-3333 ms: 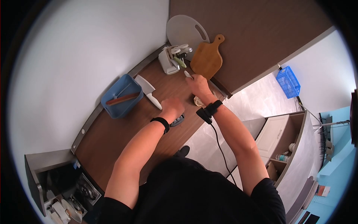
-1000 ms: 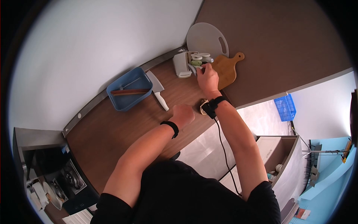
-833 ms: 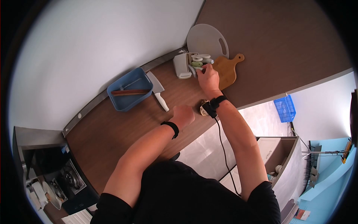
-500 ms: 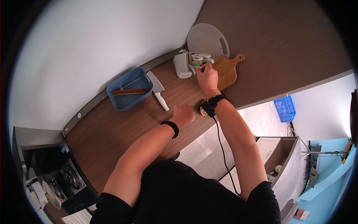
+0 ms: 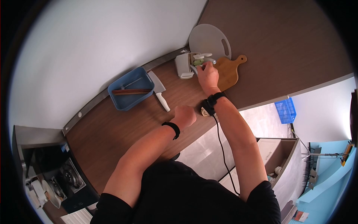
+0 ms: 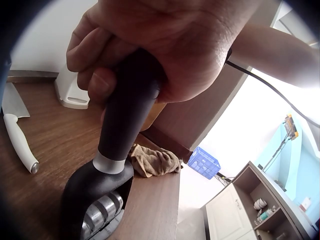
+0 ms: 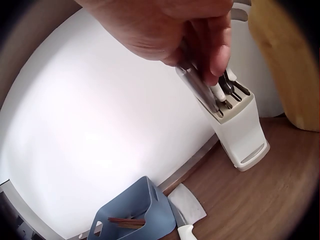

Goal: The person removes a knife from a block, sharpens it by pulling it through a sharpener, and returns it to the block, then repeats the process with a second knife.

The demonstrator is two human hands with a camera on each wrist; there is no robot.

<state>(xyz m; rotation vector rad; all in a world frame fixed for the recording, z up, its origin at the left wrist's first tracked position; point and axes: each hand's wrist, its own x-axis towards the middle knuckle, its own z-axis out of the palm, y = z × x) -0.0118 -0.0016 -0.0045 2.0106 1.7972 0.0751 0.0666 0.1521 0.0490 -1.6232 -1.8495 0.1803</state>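
Upright on the counter, a knife sharpener shows metal wheels at its base, and my left hand grips its black handle. From the head view the sharpener is hidden under that hand. My right hand is at the top of the white knife block, its fingers pinching a knife whose handle they mostly cover. A silvery-grey piece runs into a slot below those fingers, beside white and black handles. White scissors loops and a green handle stand in the block.
A white-handled cleaver lies beside a blue basin holding chopsticks. Round grey and wooden cutting boards lean behind the block. A crumpled brown cloth sits by the counter's edge.
Since the oldest frame, my right hand has moved from above the counter to the knife block, carrying a small white piece. Over the last second both hands stay nearly still, while the scissors loops shift slightly.
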